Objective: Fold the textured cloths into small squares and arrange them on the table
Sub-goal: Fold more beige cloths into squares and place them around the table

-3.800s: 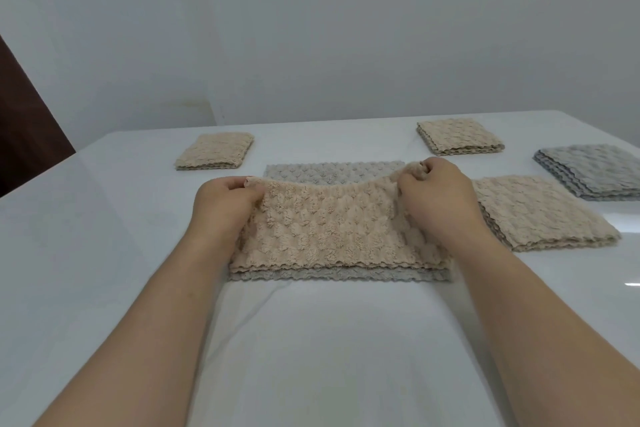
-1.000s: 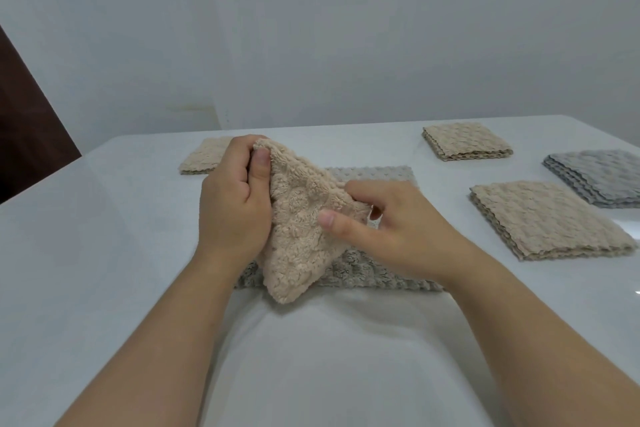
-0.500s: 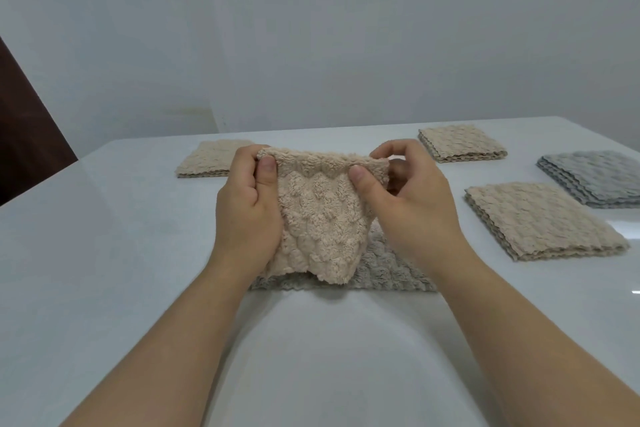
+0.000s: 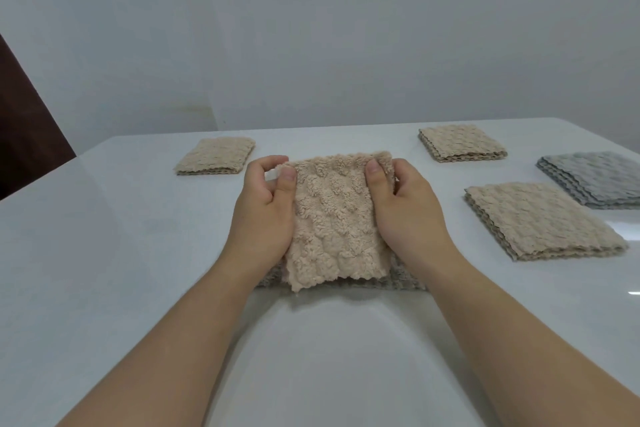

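A beige textured cloth (image 4: pixel 332 222), folded into a small square, is held up above the white table (image 4: pixel 104 253). My left hand (image 4: pixel 266 211) pinches its upper left corner, thumb on the front. My right hand (image 4: pixel 401 211) pinches its upper right corner the same way. Beneath the cloth and my hands a grey cloth (image 4: pixel 405 279) lies flat, mostly hidden.
Folded beige squares lie at the far left (image 4: pixel 214 156) and far right (image 4: pixel 462 144). A larger beige stack (image 4: pixel 540 218) and a grey stack (image 4: pixel 595 177) sit at the right. A dark panel (image 4: pixel 24 128) stands at the left edge.
The beige cloth went from a long fold lying on the grey cloth to a small square lifted in both hands. In the last half second my hands straightened it and lowered it slightly.
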`<state>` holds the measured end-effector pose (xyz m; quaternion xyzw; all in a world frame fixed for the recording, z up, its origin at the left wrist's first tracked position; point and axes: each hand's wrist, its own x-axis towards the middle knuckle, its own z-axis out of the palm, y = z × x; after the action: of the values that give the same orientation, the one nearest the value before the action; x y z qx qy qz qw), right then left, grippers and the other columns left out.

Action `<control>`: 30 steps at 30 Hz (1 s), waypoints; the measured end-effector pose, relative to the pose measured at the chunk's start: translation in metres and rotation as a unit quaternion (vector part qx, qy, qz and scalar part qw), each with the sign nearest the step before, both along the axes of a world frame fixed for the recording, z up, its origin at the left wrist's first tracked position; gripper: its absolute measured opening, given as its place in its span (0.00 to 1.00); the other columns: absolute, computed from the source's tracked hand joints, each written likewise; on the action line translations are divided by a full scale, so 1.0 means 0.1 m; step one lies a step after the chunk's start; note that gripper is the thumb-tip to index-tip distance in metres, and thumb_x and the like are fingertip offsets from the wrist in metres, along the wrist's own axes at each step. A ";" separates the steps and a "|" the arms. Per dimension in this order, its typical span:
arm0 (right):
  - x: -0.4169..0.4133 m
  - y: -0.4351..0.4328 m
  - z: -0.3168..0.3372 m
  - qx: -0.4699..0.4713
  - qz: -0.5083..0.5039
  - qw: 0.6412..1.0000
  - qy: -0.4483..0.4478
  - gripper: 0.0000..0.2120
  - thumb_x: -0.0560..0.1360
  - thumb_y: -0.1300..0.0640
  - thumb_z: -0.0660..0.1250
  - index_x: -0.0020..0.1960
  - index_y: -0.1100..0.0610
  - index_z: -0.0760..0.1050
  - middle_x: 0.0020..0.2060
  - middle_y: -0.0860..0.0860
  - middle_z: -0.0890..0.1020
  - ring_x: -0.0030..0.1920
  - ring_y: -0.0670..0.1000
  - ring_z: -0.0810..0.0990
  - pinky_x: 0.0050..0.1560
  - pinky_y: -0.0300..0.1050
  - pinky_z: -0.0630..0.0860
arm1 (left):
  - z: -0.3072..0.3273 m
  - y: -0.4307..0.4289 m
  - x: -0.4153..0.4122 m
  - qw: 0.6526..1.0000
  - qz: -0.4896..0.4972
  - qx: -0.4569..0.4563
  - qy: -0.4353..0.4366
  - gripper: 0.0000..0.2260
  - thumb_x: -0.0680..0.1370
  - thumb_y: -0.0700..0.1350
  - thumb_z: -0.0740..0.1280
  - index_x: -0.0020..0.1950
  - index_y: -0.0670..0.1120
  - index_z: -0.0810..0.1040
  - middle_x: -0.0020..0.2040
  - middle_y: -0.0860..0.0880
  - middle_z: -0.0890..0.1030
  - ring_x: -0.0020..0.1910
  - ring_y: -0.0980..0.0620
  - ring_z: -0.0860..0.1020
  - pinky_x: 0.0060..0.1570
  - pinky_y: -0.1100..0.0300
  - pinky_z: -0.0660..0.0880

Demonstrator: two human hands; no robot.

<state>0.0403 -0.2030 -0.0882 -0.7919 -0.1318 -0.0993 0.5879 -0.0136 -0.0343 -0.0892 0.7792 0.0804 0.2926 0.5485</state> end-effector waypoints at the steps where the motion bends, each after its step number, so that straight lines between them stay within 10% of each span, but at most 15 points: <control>1: 0.02 -0.01 -0.01 -0.010 -0.005 1.000 -0.001 0.15 0.83 0.42 0.59 0.43 0.51 0.70 0.36 0.46 0.76 0.37 0.42 0.75 0.35 0.34 0.65 | 0.00 -0.01 0.00 0.999 -0.020 -0.021 0.015 0.12 0.84 0.55 0.60 0.68 0.59 0.69 0.46 0.43 0.85 0.41 0.46 0.82 0.45 0.54 0.77; 4: 0.10 -0.02 -0.04 -0.007 -0.021 0.999 0.050 0.22 0.83 0.40 0.59 0.66 0.55 0.75 0.60 0.49 0.81 0.63 0.52 0.78 0.62 0.43 0.72 | 0.02 0.00 -0.02 0.993 -0.104 -0.028 0.043 0.25 0.82 0.56 0.65 0.77 0.68 0.60 0.52 0.52 0.84 0.53 0.55 0.82 0.58 0.56 0.77; 8: 0.17 -0.02 -0.10 0.022 -0.037 0.995 0.091 0.20 0.81 0.40 0.64 0.51 0.57 0.80 0.46 0.54 0.85 0.49 0.54 0.83 0.55 0.53 0.79 | -0.01 0.01 -0.03 0.978 -0.190 0.037 0.071 0.25 0.82 0.50 0.68 0.75 0.69 0.67 0.75 0.64 0.69 0.73 0.70 0.65 0.76 0.59 0.64; 12: 0.18 -0.03 -0.09 -0.010 -0.033 0.993 0.117 0.23 0.81 0.39 0.62 0.63 0.56 0.78 0.57 0.50 0.83 0.59 0.54 0.81 0.61 0.51 0.76 | 0.00 -0.01 -0.05 0.975 -0.195 0.023 0.104 0.15 0.83 0.43 0.66 0.65 0.59 0.82 0.61 0.50 0.83 0.59 0.58 0.76 0.60 0.59 0.79; 13: 0.18 -0.03 -0.07 -0.009 -0.031 0.991 0.129 0.25 0.80 0.38 0.62 0.67 0.56 0.76 0.60 0.50 0.82 0.61 0.54 0.80 0.64 0.52 0.75 | 0.00 -0.02 -0.05 0.974 -0.194 0.000 0.116 0.14 0.83 0.42 0.66 0.63 0.58 0.83 0.56 0.68 0.71 0.55 0.53 0.79 0.53 0.64 0.80; 15: 0.18 -0.02 -0.07 0.027 -0.021 0.986 0.165 0.23 0.79 0.36 0.63 0.63 0.53 0.75 0.56 0.49 0.82 0.58 0.53 0.81 0.61 0.54 0.77 | -0.01 0.00 -0.03 0.968 -0.185 -0.080 0.147 0.13 0.83 0.41 0.65 0.62 0.55 0.84 0.54 0.56 0.86 0.53 0.48 0.85 0.55 0.56 0.80; 22: 0.11 -0.01 0.05 0.227 0.127 0.932 0.252 0.18 0.79 0.45 0.69 0.65 0.49 0.71 0.58 0.53 0.81 0.48 0.54 0.85 0.47 0.51 0.82 | -0.04 0.13 0.09 0.933 -0.090 -0.306 0.166 0.10 0.83 0.37 0.63 0.62 0.42 0.81 0.53 0.41 0.87 0.52 0.44 0.86 0.54 0.50 0.81; 26: 0.01 -0.01 0.08 0.175 0.139 0.958 0.181 0.23 0.75 0.59 0.71 0.66 0.46 0.70 0.58 0.50 0.79 0.40 0.50 0.82 0.47 0.53 0.84 | -0.08 0.19 0.14 0.922 -0.059 -0.353 0.150 0.11 0.83 0.36 0.64 0.65 0.40 0.79 0.53 0.41 0.87 0.52 0.45 0.86 0.51 0.52 0.83; 30: -0.04 0.00 0.00 -0.006 0.091 0.994 0.061 0.27 0.72 0.51 0.74 0.66 0.41 0.65 0.60 0.41 0.73 0.51 0.49 0.81 0.46 0.50 0.80 | -0.06 0.15 0.14 0.923 -0.064 -0.349 0.148 0.10 0.83 0.37 0.63 0.64 0.41 0.79 0.52 0.42 0.87 0.47 0.47 0.86 0.44 0.55 0.83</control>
<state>0.0359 -0.2031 -0.0880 -0.7848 -0.1679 0.0044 0.5966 0.0000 -0.0191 -0.0952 0.5767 0.2073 0.0918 0.7849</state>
